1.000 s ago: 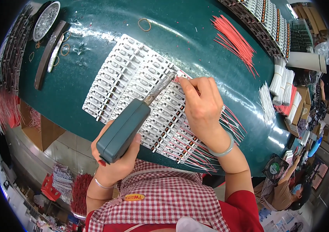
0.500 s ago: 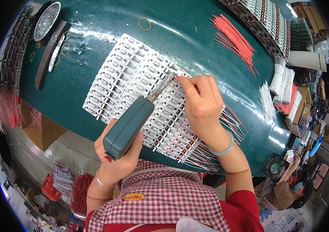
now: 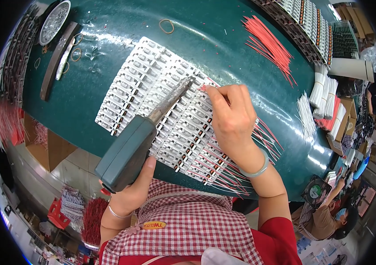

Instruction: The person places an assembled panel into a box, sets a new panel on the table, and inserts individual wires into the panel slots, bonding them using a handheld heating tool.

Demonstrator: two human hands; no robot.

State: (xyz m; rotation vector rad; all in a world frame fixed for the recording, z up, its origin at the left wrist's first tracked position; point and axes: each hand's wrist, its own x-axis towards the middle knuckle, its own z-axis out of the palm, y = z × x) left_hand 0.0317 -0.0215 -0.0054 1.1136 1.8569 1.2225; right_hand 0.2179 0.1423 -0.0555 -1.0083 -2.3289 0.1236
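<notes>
My left hand (image 3: 130, 187) is closed round the handle of a dark green soldering gun (image 3: 126, 150). Its long, crusted metal tip (image 3: 172, 99) points up and right over rows of small white parts (image 3: 170, 70) joined in panels on the table. Between thumb and bent fingers, my right hand (image 3: 233, 117) pinches a red wire (image 3: 203, 88) at the upper right edge of the panels. The gun's tip is a little left of those fingers. More red and white wires (image 3: 223, 172) trail off the panels' lower right side, partly behind my right wrist.
On the green table (image 3: 196, 39) lie loose red wires (image 3: 269, 48), white wire bundles (image 3: 318, 90) and a rubber band (image 3: 166, 26). Stacked panels (image 3: 307, 26) stand at far right. A metal bowl (image 3: 55, 22) and dark bar (image 3: 57, 62) are at far left; a fan (image 3: 315, 191) is at right.
The soldering gun has moved left and down with my left hand, its tip drawing away from my right fingers. My right hand has hardly moved.
</notes>
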